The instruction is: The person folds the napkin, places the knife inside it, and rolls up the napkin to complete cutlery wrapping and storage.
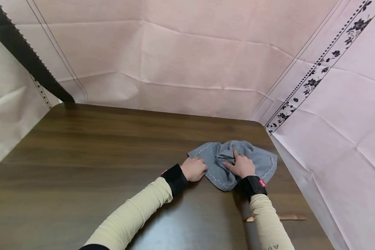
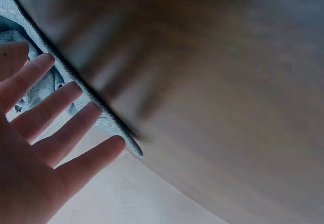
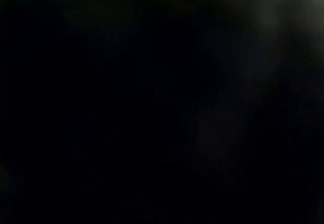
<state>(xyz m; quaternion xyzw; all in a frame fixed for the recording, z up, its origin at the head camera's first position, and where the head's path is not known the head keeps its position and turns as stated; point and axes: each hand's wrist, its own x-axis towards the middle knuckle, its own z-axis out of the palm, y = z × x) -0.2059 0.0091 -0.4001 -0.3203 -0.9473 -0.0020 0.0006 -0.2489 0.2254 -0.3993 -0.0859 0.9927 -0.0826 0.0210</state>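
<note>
A grey-blue cloth (image 1: 218,173) with white dashed stitching along its border lies rumpled on the right part of the table, its middle bunched into folds. My right hand (image 1: 243,166) rests on top of it, thumb and index finger stretched out over the folds. At the cloth's left edge is my left hand (image 1: 194,169), back upward. In the left wrist view its fingers (image 2: 81,163) are spread and nearly straight, with the tips right along the cloth's edge. The right wrist view is almost wholly black and shows nothing of that hand's underside.
Dark brown wood makes up the tabletop (image 1: 81,156). A thin, light brown wooden-looking piece (image 1: 292,217) lies partly behind my right forearm. Pale creased sheeting (image 1: 190,59) hangs beyond the far edge, and more sheeting with a black floral band (image 1: 312,83) borders the right side.
</note>
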